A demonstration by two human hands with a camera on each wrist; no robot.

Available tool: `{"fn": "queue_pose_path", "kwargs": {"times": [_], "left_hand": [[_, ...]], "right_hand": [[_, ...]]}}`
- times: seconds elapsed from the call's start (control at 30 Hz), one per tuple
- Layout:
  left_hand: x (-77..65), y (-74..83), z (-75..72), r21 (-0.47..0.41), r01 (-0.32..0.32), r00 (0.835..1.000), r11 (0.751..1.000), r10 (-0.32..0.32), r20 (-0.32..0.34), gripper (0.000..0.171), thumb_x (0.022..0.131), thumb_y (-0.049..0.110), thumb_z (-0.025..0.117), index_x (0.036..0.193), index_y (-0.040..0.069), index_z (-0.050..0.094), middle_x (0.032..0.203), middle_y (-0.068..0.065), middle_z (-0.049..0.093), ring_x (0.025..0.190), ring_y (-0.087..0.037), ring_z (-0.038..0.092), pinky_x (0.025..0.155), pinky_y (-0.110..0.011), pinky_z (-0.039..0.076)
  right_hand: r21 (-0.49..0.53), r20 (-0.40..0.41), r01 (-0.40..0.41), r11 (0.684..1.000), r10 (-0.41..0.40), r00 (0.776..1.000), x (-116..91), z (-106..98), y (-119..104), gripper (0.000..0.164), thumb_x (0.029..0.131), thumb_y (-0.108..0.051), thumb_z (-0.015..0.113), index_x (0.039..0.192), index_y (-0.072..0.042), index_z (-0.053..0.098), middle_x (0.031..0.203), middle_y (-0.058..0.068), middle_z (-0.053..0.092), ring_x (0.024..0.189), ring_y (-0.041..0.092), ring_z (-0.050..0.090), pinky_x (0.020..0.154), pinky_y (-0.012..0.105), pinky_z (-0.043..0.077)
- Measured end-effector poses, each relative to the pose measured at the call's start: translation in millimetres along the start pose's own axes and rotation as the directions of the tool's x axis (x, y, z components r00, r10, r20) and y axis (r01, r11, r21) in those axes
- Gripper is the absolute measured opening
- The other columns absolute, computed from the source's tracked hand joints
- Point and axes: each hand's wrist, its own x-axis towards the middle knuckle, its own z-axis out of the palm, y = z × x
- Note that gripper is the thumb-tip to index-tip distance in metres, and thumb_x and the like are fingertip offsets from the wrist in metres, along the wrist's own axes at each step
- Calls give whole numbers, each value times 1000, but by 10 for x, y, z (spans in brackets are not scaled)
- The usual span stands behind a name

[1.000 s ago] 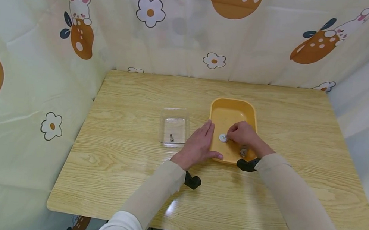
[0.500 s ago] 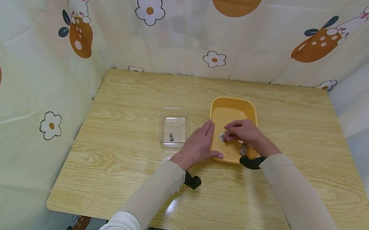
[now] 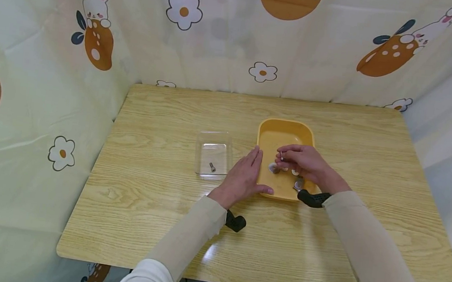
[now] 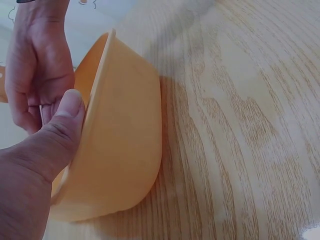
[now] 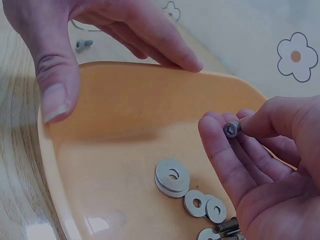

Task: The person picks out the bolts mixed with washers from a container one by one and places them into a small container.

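My left hand (image 3: 243, 177) rests at the near left corner of the orange tray (image 3: 287, 126), its fingers straight along the left rim and its thumb over the front rim. Above the tray, thumb and fingers of my right hand (image 3: 309, 164) pinch a small socket head screw (image 5: 231, 129), whose hex recess shows in the right wrist view. Below that hand, large flat washers (image 5: 167, 166) lie stacked on the tray floor, with smaller washers (image 5: 190, 200) beside them. More screws (image 5: 226, 227) lie near these, partly hidden by the right hand.
Left of the tray stands a clear plastic box (image 3: 215, 134) with one screw (image 3: 212, 167) inside. Both containers sit on a wood-grain table (image 3: 154, 198). Patterned curtains (image 3: 219, 44) rise behind and beside the table.
My right hand has lifted a little off the tray floor and drawn to the right, the screw now showing in its fingers. The screw in the clear box has turned slightly. The left hand stays put.
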Motion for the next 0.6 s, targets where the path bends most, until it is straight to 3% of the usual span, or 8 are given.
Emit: {"fn": "queue_pose_path", "kwargs": {"times": [0.13, 0.4, 0.6], "left_hand": [[-5, -4, -9, -5, -8, 1000, 1000, 8, -7, 115, 81, 64, 68, 158, 0, 12, 167, -16, 11, 154, -23, 18, 124, -35, 24], [-52, -41, -70, -18, -26, 1000, 999, 26, -17, 114, 82, 63, 69, 157, -2, 12, 166, -18, 13, 153, -27, 22, 123, -35, 26], [-79, -111, -172, -18, 2, 999, 1000, -3, -52, 113, 83, 65, 67, 158, 0, 13, 166, -17, 16, 151, -28, 27, 122, -36, 27]], "right_hand": [[44, 4, 4, 999, -4, 1000, -1, -8, -9, 45, 102, -5, 50, 140, 16, 38, 98, 4, 74, 88, 12, 74, 85, 24, 59], [11, 17, 14, 1000, -14, 1000, -16, 48, -87, 45, 103, -7, 49, 141, 15, 38, 100, 3, 73, 90, 11, 74, 86, 25, 58], [26, 37, 38, 999, -39, 999, -13, 108, -118, 44, 103, -5, 48, 140, 16, 37, 97, 1, 72, 91, 12, 73, 89, 26, 57]]}}
